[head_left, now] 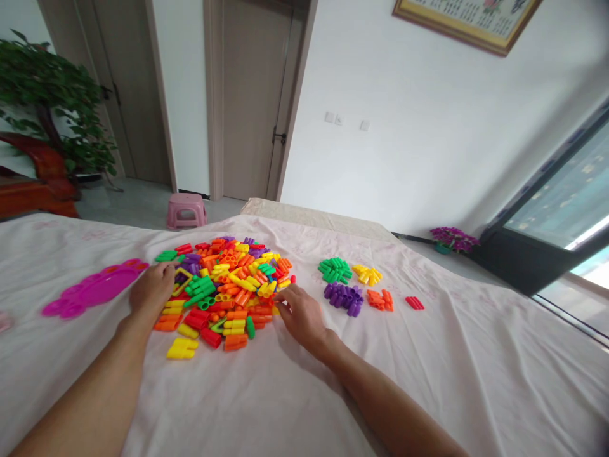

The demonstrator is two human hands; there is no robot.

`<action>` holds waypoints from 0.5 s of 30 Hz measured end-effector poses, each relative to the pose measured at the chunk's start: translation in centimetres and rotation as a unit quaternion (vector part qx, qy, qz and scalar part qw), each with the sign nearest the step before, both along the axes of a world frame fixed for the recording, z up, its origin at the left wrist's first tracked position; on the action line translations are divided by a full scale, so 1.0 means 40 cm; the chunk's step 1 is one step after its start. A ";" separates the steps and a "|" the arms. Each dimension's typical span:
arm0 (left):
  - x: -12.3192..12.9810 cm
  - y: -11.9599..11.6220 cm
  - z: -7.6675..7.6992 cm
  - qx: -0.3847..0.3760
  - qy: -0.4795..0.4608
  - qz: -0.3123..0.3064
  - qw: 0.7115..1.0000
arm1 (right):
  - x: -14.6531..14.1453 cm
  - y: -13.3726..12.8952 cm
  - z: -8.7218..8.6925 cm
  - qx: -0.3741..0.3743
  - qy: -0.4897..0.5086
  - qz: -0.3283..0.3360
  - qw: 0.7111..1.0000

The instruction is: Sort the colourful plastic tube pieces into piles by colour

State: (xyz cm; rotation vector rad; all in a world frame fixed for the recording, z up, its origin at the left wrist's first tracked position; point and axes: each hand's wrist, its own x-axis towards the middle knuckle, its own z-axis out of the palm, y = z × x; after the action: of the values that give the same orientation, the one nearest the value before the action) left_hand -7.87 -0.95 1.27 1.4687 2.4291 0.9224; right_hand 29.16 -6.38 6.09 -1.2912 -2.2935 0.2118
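Note:
A heap of bullet-shaped plastic building blocks [233, 279] in orange, yellow, red, green and purple lies on the cloth between my hands. My left hand [151, 289] rests at the heap's left edge, its fingers curled together; what is under them is hidden. At the right edge, my right hand [303, 315] has its thumb and fingers drawn together, and a bit of yellow shows by the tips. I cannot make out what they hold. Sorted groups lie further right: green blocks [335, 270], yellow blocks [367, 275], purple blocks [343, 298], orange blocks [380, 300] and red blocks [415, 303].
A magenta plastic tray [102, 289] lies left of my left hand. The pale bedsheet [451, 374] has folds and covers the whole surface. Beyond its far edge stand a pink stool [187, 211] and a pot of purple flowers [453, 239].

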 end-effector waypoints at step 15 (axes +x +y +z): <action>0.000 0.004 -0.002 0.017 0.000 -0.003 1.000 | -0.019 -0.036 -0.012 -0.021 -0.126 0.052 0.990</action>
State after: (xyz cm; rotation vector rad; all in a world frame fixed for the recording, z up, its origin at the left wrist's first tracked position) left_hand -7.87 -0.81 1.18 1.4870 2.4195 0.9675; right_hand 28.40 -7.81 5.62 -1.2841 -2.5854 0.1382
